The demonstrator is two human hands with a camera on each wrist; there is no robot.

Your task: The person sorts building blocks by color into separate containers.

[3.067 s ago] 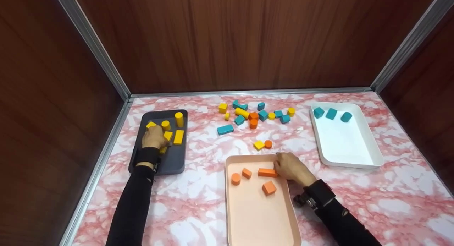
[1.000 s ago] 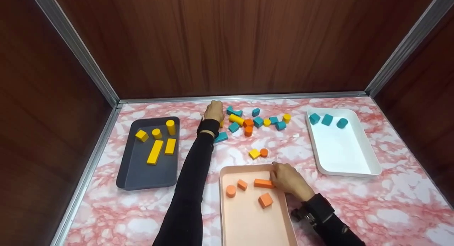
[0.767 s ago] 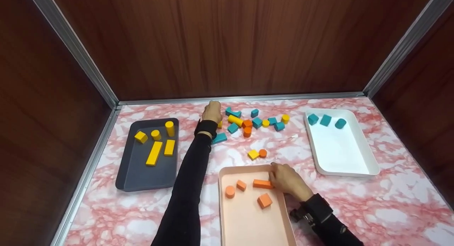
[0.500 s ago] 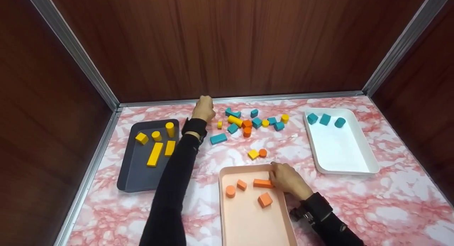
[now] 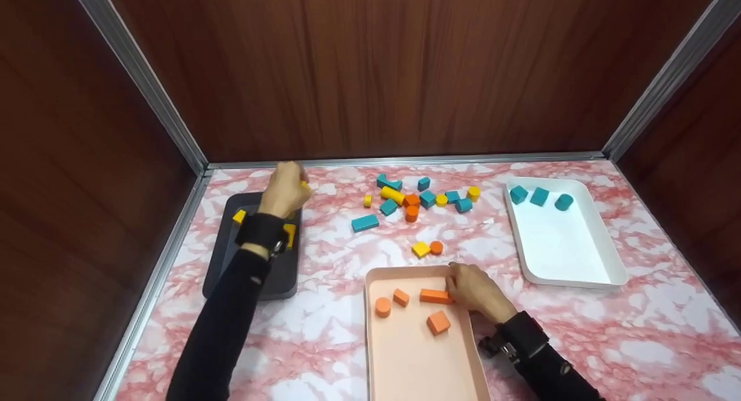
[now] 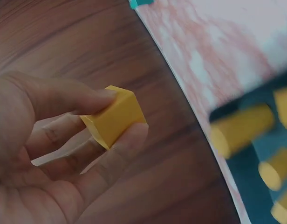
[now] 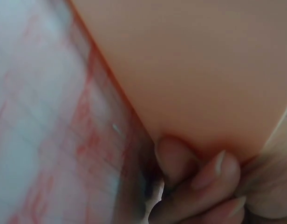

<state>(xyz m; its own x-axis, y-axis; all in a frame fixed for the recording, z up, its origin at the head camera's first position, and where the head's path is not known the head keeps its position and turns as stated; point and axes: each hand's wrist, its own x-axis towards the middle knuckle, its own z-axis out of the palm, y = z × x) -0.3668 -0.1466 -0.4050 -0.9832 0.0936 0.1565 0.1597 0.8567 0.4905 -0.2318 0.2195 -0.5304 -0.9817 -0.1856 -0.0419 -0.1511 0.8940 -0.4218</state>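
My left hand (image 5: 283, 192) is raised over the far right part of the dark grey tray (image 5: 286, 282). Thumb and fingertips pinch a yellow cube-like block (image 6: 119, 116), clearest in the left wrist view. Yellow blocks lie inside that tray, partly covered by the hand and wrist; a yellow cylinder (image 6: 246, 128) shows there from the left wrist. At the far right corner of the peach tray (image 5: 425, 366), my right hand (image 5: 477, 288) grips the rim. Its curled fingers (image 7: 211, 172) press against the tray's outer wall in the right wrist view. Several orange blocks (image 5: 439, 323) lie in the peach tray.
Yellow, teal and orange blocks are scattered at the back middle, among them a teal bar (image 5: 365, 223). Closer in, a yellow block (image 5: 421, 249) touches an orange cylinder (image 5: 436, 247). A white tray (image 5: 573, 256) at right holds 3 teal blocks. Wooden panels (image 5: 405, 71) enclose the table.
My left hand left the grey tray, reached the back of the table, took a yellow block there and carried it left to the grey tray. The right hand stayed on the peach tray's corner.
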